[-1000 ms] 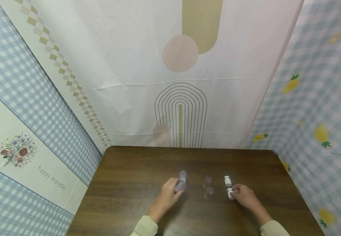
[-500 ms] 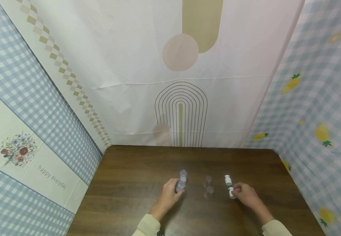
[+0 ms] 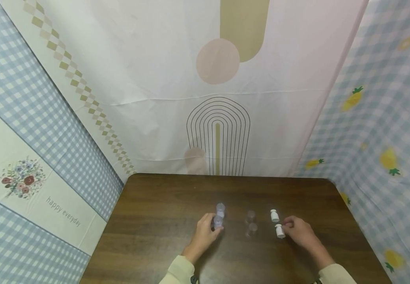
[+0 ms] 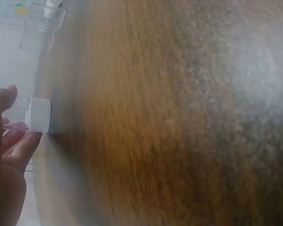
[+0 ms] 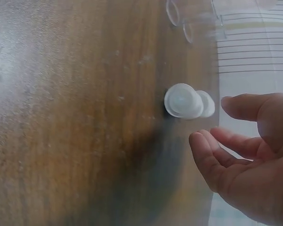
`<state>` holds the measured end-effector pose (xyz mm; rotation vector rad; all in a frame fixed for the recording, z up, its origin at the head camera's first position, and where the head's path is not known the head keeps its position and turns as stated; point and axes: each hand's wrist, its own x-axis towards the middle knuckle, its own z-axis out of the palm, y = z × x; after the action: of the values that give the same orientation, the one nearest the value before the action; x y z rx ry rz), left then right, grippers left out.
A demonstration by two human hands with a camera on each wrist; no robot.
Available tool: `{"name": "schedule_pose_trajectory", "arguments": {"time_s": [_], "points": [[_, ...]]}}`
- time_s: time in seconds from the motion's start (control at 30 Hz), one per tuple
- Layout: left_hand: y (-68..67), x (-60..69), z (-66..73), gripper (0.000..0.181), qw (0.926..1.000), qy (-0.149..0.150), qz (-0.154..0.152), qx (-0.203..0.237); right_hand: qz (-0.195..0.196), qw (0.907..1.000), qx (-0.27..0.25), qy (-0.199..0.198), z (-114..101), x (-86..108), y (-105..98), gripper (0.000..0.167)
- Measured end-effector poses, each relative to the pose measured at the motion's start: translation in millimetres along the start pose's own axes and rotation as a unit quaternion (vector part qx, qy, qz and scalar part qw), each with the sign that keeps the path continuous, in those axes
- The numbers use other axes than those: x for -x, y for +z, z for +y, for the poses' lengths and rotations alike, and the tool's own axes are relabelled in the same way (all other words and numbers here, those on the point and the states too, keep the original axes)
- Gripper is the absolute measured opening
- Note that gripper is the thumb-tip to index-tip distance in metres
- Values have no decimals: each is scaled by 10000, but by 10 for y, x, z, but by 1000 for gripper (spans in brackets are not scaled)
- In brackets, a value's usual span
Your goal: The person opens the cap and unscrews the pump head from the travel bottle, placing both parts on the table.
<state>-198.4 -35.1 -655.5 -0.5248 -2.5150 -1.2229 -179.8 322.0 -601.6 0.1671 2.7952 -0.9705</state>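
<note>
My left hand [image 3: 204,230] grips a small clear container with a white base [image 4: 39,115], its thumb and fingers on either side; the base meets the wooden table in the left wrist view. A matching clear container [image 3: 220,210] stands directly behind it. At the right, a small white bottle [image 3: 279,231] stands upright, with a second white bottle [image 3: 274,215] just behind it. Beside the nearer bottle is my right hand [image 3: 298,232], thumb and fingers spread apart and holding nothing. In the right wrist view a gap separates the fingertips from the white bottles.
Between the hands, two clear empty-looking cups [image 3: 252,228] stand one behind the other. The brown wooden table [image 3: 155,221] ends at a white patterned curtain [image 3: 155,134], with checked cloth [image 3: 361,138] hanging on both sides.
My right hand has let go of the nearer white bottle and drawn slightly right. That bottle now stands a little further right. My left hand has straightened the nearer clear container behind-to-front with its match.
</note>
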Motion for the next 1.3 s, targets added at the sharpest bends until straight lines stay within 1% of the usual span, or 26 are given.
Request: {"name": "schedule_pose_trajectory", "arguments": {"time_s": [0.2, 0.33, 0.43, 0.57, 0.63, 0.67, 0.73, 0.8, 0.87, 0.97, 1.07, 1.23, 1.3], "points": [[27, 2, 5, 38, 9993, -193, -140, 304, 46, 10000, 26, -19, -22, 5, -79, 39], [52, -5, 12, 40, 9981, -255, -157, 544, 167, 9996, 76, -204, -43, 15, -106, 38], [53, 0, 19, 43, 9977, -268, -119, 612, 256, 9990, 98, -343, -66, 24, -116, 39], [22, 24, 20, 48, 9973, -391, -189, 591, 363, 9982, 114, -459, -102, 37, -124, 39], [-22, 39, 15, 51, 9983, -304, -181, 470, 455, 9972, 168, -574, -124, 46, -131, 38], [-45, 43, 6, 52, 9992, -165, -133, 341, 502, 9966, 193, -631, -140, 53, -141, 38], [-101, 39, -19, 55, 9998, 183, 15, 73, 656, 9945, 262, -779, -169, 70, -165, 36], [-174, 17, -37, 56, 9982, 553, 180, -140, 872, 9910, 323, -960, -196, 87, -199, 33], [-253, -10, -54, 57, 9962, 771, 266, -293, 1082, 9872, 348, -1115, -218, 103, -229, 31], [-415, -46, -55, 54, 9951, 836, 234, -465, 1377, 9802, 401, -1365, -233, 120, -247, 29], [-587, -84, -48, 52, 9928, 855, 191, -811, 1580, 9739, 521, -1543, -234, 132, -261, 28], [-832, -113, -88, 52, 9859, 939, 206, -1368, 1688, 9686, 856, -1609, -190, 161, -290, 30], [-908, -102, -130, 53, 9845, 942, 195, -1469, 1740, 9654, 1029, -1648, -151, 172, -297, 32]]}}
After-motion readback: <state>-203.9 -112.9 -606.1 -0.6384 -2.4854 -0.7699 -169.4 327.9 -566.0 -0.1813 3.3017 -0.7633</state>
